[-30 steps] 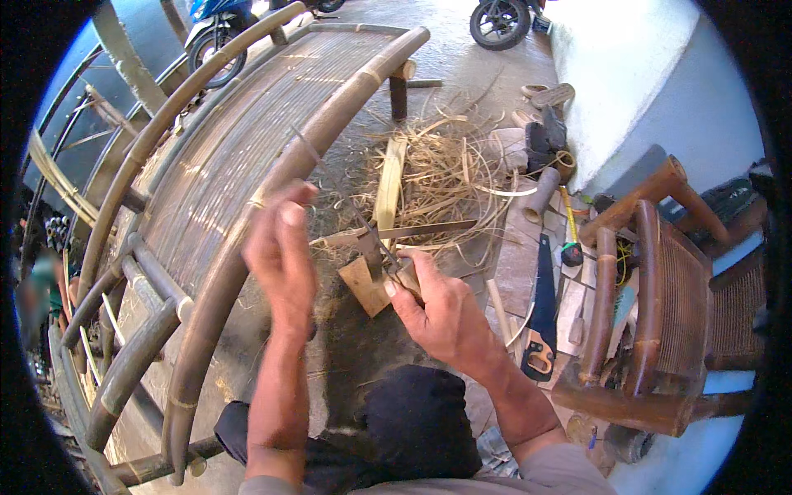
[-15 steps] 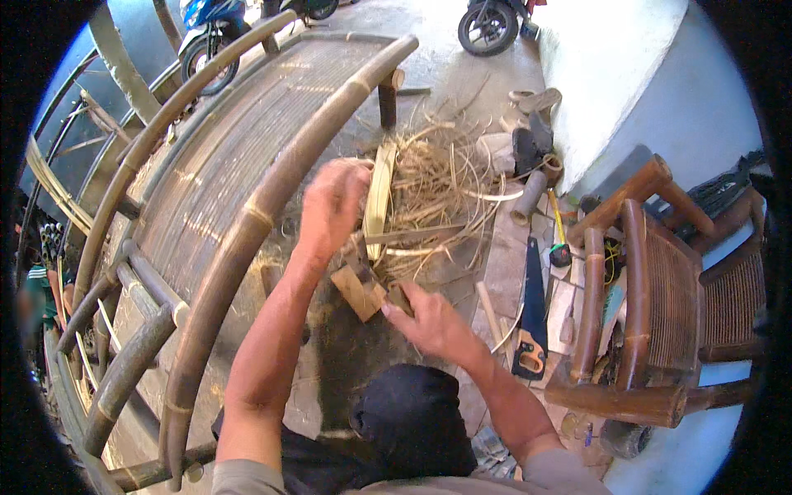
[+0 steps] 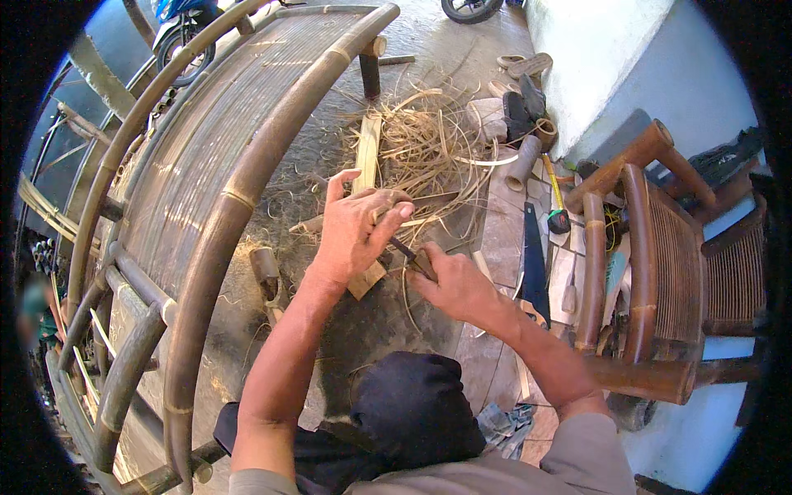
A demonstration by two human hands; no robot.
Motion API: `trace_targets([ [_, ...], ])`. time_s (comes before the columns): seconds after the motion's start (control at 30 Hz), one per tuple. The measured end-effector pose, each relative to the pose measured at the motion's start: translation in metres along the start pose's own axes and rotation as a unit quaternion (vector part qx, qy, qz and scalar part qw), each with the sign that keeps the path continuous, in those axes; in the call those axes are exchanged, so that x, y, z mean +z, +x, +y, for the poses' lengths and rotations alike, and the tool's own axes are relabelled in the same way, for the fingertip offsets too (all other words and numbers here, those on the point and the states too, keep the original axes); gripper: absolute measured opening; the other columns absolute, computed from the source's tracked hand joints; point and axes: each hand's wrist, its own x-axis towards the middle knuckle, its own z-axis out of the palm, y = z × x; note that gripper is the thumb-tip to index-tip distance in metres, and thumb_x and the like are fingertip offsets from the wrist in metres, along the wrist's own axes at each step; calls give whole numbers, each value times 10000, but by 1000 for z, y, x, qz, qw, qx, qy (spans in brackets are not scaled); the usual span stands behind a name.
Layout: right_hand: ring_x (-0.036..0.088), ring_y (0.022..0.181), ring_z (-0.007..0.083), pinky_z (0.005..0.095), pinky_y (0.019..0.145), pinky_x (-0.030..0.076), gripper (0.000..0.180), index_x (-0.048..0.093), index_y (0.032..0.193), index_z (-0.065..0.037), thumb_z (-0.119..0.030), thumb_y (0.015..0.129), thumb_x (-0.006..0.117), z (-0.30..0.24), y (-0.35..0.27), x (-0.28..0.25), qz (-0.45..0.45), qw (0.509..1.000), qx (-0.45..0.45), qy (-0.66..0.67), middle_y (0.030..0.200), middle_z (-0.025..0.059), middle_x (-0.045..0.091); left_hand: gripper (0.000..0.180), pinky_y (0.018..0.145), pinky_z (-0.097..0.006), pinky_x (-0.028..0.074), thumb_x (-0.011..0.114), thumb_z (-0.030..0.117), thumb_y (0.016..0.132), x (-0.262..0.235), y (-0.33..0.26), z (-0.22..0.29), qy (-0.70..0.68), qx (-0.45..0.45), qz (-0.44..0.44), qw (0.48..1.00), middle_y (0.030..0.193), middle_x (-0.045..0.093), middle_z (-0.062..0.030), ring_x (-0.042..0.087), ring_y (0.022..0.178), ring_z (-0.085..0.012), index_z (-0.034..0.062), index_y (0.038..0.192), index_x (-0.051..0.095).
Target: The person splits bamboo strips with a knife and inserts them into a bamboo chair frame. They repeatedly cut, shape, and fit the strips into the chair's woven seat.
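Left hand: curled over a bamboo strip, grip pinching it.
Right hand: grip pressed around a dark tool.
Location: floor, beside shavings.
Handling: likely light, stiff, splintery; best held mid-length.

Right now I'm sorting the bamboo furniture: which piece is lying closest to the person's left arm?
The large curved bamboo bench frame with slatted surface; its thick pole runs beside the left hand. The small brown bamboo chair stands apart, right of the handsaw.
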Motion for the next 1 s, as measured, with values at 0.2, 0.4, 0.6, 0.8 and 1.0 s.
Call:
trace_targets([
  [0.2, 674, 799, 506, 580, 710, 543, 398, 515, 1068, 13, -334, 933, 656, 17, -16, 7, 19, 996, 62, -59, 774, 314, 665, 264, 1117, -483, 333, 612, 305, 995, 22, 9, 4, 19, 13, -5, 1000, 873, 724, -89, 691, 886, -257, 73, 960, 734],
  [0.4, 680, 822, 499, 586, 729, 541, 394, 508, 1067, -8, -362, 952, 638, 39, -15, 49, -47, 995, 79, -25, 842, 289, 687, 345, 1092, -503, 389, 593, 353, 1007, 20, 11, -1, -10, 41, -24, 999, 873, 711, -156, 683, 913, -321, 32, 968, 713],
  [0.6, 651, 868, 536, 589, 751, 510, 476, 501, 1097, 13, -431, 968, 614, 77, -24, 55, -102, 985, 55, -130, 898, 316, 666, 427, 911, -412, 530, 552, 386, 1040, 23, 21, -9, -85, -121, -80, 986, 1002, 713, -191, 678, 1003, -340, 12, 1203, 676],
  [0.8, 675, 804, 451, 540, 712, 488, 500, 524, 966, 27, -462, 952, 624, 110, -40, 107, -130, 971, 191, 66, 791, 283, 644, 457, 910, -371, 542, 577, 353, 1044, 13, -8, -38, -240, -210, 142, 937, 1142, 720, -135, 706, 966, -236, 59, 1394, 591],
  [1.0, 657, 908, 517, 554, 810, 509, 515, 612, 981, 29, -484, 934, 614, 122, -40, 190, -95, 958, 244, 121, 926, 318, 683, 422, 455, -221, 403, 457, 462, 1074, -31, -57, -46, -165, -208, 504, 822, 830, 517, -36, 464, 560, -78, 57, 1142, 556],
])
